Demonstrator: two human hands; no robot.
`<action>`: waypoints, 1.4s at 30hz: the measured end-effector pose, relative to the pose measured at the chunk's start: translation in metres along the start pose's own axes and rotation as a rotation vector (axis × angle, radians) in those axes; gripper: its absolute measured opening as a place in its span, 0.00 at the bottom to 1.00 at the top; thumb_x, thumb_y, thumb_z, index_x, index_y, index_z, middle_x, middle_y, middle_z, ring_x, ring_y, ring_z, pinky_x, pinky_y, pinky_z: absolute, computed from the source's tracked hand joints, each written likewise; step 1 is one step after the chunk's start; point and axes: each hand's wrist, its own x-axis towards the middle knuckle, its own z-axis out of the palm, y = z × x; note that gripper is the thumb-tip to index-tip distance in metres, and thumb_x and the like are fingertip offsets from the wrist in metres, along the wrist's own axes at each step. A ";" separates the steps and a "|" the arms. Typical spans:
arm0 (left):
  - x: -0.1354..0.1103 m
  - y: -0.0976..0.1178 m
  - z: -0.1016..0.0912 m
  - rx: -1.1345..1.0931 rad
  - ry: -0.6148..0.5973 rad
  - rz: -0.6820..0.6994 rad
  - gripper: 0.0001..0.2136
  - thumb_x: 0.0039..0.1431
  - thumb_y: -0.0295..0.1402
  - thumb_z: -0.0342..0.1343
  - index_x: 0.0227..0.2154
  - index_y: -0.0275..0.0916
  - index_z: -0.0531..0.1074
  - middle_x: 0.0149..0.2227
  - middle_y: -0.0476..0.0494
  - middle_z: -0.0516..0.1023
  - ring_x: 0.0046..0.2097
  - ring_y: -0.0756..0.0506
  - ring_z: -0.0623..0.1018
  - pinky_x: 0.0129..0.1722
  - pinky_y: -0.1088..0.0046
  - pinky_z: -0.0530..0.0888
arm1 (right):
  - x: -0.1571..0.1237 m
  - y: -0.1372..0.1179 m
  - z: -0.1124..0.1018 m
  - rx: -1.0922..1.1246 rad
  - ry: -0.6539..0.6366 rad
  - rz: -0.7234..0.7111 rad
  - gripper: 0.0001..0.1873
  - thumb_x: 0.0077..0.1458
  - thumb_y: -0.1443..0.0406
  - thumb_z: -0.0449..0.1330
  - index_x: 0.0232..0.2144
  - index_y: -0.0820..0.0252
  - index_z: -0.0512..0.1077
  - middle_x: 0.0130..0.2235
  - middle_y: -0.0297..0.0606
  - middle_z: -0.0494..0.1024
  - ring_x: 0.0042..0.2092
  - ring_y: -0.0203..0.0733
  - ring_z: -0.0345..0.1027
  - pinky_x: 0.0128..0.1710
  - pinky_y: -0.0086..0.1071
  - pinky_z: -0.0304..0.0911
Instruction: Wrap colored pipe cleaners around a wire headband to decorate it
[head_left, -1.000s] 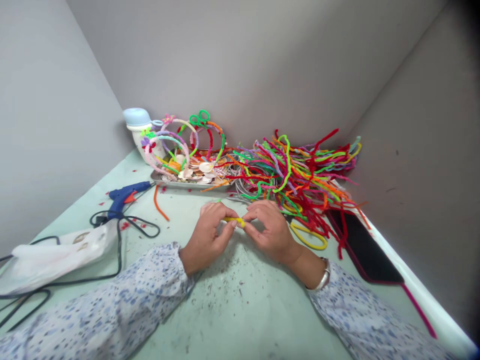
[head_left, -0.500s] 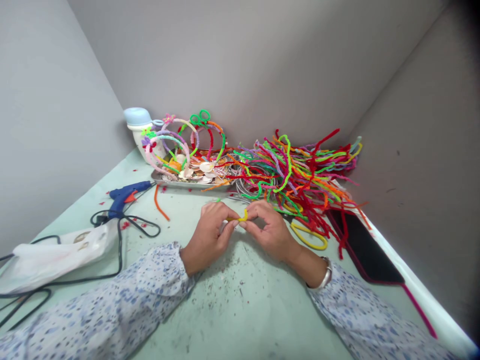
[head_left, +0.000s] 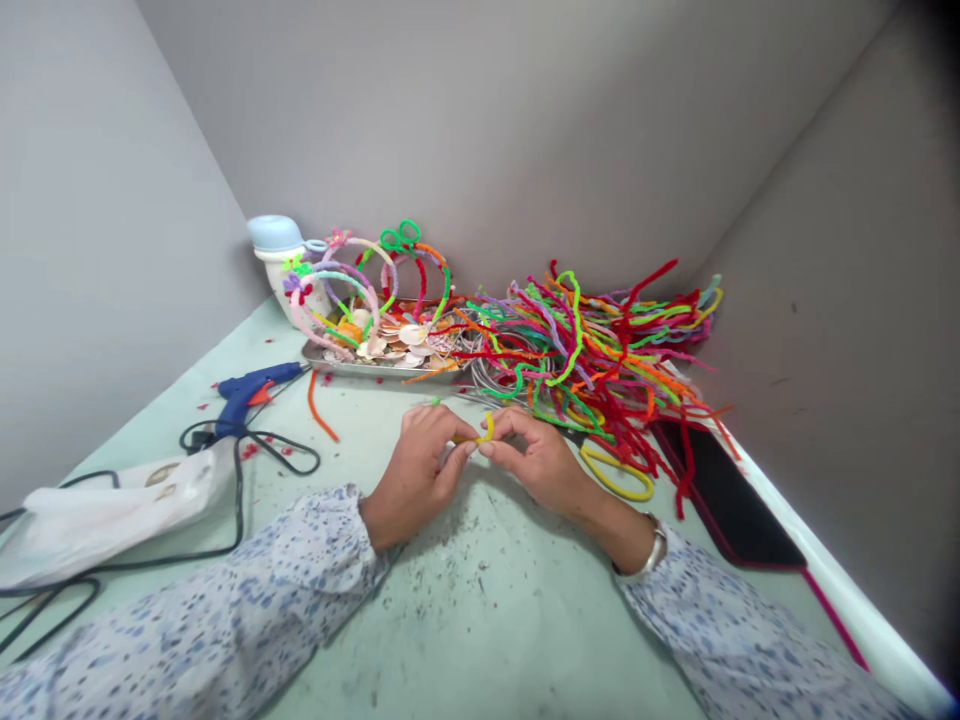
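Observation:
My left hand (head_left: 427, 460) and my right hand (head_left: 536, 455) meet above the middle of the table. Thumb and forefinger of each are pinched on a short yellow pipe cleaner (head_left: 490, 427). One end of it bends upward between the fingertips; the rest is mostly hidden by the fingers. Just right of my right hand lie yellow-handled scissors (head_left: 619, 474), partly under a heap of colourful pipe cleaners (head_left: 585, 340). A small green tip (head_left: 436, 401) shows behind my left hand.
At the back, a metal tray (head_left: 390, 370) holds shells and several fuzzy headbands (head_left: 337, 280), beside a white bottle with a blue lid (head_left: 274, 235). On the left are a blue glue gun (head_left: 244, 392), its black cord and a white plastic bag (head_left: 127, 510). A dark tablet-like panel (head_left: 731, 500) lies right.
The upturned end of the yellow pipe cleaner stands slightly more upright and further left. Both hands have stayed nearly in place, still pinching it.

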 end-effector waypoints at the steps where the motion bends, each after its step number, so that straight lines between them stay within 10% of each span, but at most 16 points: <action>1: 0.000 0.000 0.000 -0.002 -0.001 0.001 0.04 0.63 0.30 0.49 0.35 0.39 0.69 0.34 0.46 0.72 0.40 0.45 0.69 0.46 0.62 0.63 | 0.000 0.000 0.000 0.005 -0.002 0.005 0.08 0.55 0.66 0.61 0.25 0.58 0.67 0.30 0.32 0.69 0.36 0.38 0.63 0.41 0.34 0.58; 25: -0.002 0.000 0.001 -0.001 0.012 0.011 0.04 0.63 0.30 0.49 0.36 0.40 0.69 0.34 0.46 0.72 0.39 0.45 0.70 0.45 0.63 0.64 | -0.001 -0.001 -0.002 -0.036 -0.042 0.043 0.13 0.61 0.64 0.53 0.24 0.58 0.68 0.29 0.32 0.68 0.36 0.39 0.64 0.41 0.34 0.59; 34: -0.001 -0.003 0.000 -0.015 0.078 -0.090 0.05 0.63 0.33 0.49 0.35 0.40 0.69 0.34 0.46 0.72 0.40 0.44 0.71 0.44 0.64 0.65 | -0.001 -0.004 -0.002 -0.310 0.279 -0.253 0.07 0.53 0.65 0.64 0.34 0.55 0.69 0.35 0.36 0.74 0.42 0.44 0.67 0.45 0.41 0.62; 42: -0.002 -0.001 0.000 -0.012 0.056 -0.099 0.06 0.63 0.33 0.49 0.35 0.40 0.70 0.33 0.46 0.73 0.39 0.44 0.71 0.44 0.65 0.65 | -0.002 -0.005 -0.002 -0.482 0.258 -0.408 0.04 0.54 0.66 0.64 0.34 0.53 0.74 0.35 0.36 0.77 0.42 0.44 0.68 0.44 0.42 0.62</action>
